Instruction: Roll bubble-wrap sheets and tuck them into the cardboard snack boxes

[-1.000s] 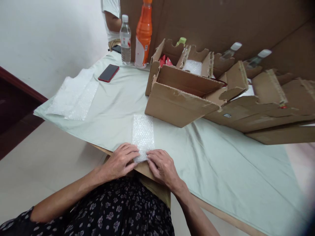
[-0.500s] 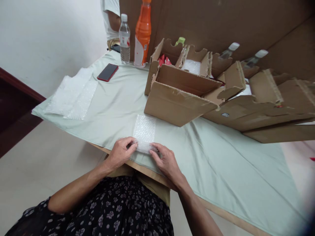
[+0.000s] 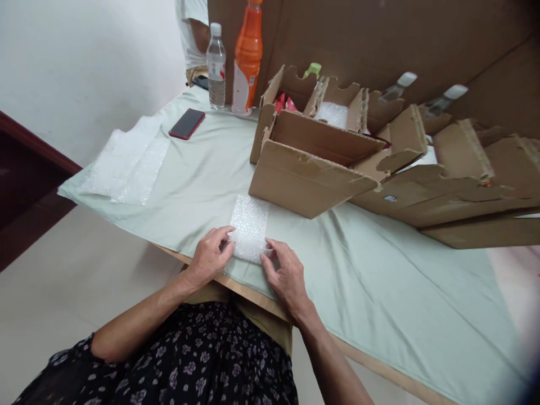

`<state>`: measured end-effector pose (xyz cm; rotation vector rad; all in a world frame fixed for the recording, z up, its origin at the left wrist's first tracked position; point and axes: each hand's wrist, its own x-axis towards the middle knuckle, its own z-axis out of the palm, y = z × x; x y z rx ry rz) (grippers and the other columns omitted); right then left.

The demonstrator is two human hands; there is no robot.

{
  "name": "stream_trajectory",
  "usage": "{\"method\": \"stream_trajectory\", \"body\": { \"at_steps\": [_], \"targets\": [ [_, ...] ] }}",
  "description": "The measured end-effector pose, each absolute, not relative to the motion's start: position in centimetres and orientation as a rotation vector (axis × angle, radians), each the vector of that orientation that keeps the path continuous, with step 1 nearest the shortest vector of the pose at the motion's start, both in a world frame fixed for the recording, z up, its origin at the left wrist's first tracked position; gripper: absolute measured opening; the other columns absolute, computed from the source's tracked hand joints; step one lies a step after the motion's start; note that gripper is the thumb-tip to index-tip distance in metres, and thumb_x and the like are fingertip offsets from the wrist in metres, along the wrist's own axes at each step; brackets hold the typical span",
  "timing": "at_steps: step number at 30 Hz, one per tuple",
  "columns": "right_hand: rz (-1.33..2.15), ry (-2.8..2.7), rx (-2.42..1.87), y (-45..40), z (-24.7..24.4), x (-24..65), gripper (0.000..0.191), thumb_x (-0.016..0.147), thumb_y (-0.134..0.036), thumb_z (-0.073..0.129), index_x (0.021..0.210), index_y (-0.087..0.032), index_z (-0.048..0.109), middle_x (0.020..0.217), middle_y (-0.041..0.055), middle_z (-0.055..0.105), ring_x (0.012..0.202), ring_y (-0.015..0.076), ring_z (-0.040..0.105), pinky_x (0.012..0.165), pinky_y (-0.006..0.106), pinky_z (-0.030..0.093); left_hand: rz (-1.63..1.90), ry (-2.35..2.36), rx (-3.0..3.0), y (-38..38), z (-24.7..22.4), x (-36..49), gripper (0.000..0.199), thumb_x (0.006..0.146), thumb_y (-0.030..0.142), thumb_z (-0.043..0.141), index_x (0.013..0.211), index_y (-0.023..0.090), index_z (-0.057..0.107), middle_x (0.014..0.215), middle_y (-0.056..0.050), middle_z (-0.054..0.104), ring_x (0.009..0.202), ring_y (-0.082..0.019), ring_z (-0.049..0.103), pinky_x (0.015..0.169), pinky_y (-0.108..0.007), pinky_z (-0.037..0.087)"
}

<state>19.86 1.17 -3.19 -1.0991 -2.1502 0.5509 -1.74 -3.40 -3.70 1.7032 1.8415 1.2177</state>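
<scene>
A small rectangular piece of bubble wrap lies flat near the front edge of the cloth-covered table, its near end folded over on itself. My left hand holds the left side of the folded part, thumb and index finger curled at the edge. On the opposite side, my right hand has its thumb and index finger at the right edge of the fold. Both hands rest low over the table edge, and whether anything lies inside the fold cannot be seen.
A cardboard box with dividers stands just beyond the bubble wrap. More bubble wrap sheets lie at the left. A phone, a water bottle and an orange drink bottle are farther back. Another person's arm shows behind.
The near end of the bubble wrap is folded farther away from me and lies flatter. My fingers have shifted slightly forward and outward along its sides.
</scene>
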Motion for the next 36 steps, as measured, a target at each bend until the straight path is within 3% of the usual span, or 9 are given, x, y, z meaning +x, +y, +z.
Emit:
{"method": "stream_trajectory", "body": {
  "at_steps": [11,17,28,36],
  "targets": [
    [0.533,-2.222,-1.089,1.4,-3.7,19.1,0.030,0.097,-0.023,0.056,0.125,-0.020,0.067,0.093,0.0056,0.077,0.079,0.0210,0.069,0.078,0.036,0.054,1.213,1.856,1.704,-3.6,-3.1,-1.9,0.029,0.091,0.019,0.056,0.116,0.015,0.068,0.073,0.002,0.063,0.066,-0.013,0.059,0.068,-0.026,0.051],
    [0.492,-2.234,-1.079,1.4,-3.7,18.9,0.028,0.097,-0.022,0.057,0.123,-0.019,0.066,0.088,0.0042,0.076,0.075,0.0199,0.068,0.074,0.035,0.052,1.190,1.865,1.796,-3.6,-3.3,-1.8,0.034,0.090,0.016,0.053,0.120,0.016,0.067,0.076,0.000,0.063,0.073,-0.016,0.061,0.074,-0.028,0.051],
    [0.080,-2.300,-0.948,-1.0,-1.7,19.0,0.026,0.096,-0.020,0.059,0.122,-0.022,0.062,0.133,0.0141,0.064,0.119,0.0286,0.061,0.095,0.045,0.047,1.054,1.891,1.780,-3.1,-2.9,-2.3,0.037,0.085,0.012,0.053,0.119,0.015,0.068,0.073,0.001,0.063,0.063,-0.015,0.054,0.070,-0.029,0.051],
    [0.152,-2.552,-0.918,-0.5,-2.7,18.3,0.031,0.094,-0.018,0.063,0.125,-0.017,0.063,0.124,0.0122,0.071,0.114,0.0286,0.060,0.097,0.044,0.044,0.934,1.921,1.818,-2.8,-2.8,-2.5,0.041,0.082,0.010,0.056,0.120,0.017,0.069,0.072,0.001,0.063,0.065,-0.016,0.058,0.074,-0.030,0.053]
  ]
}}
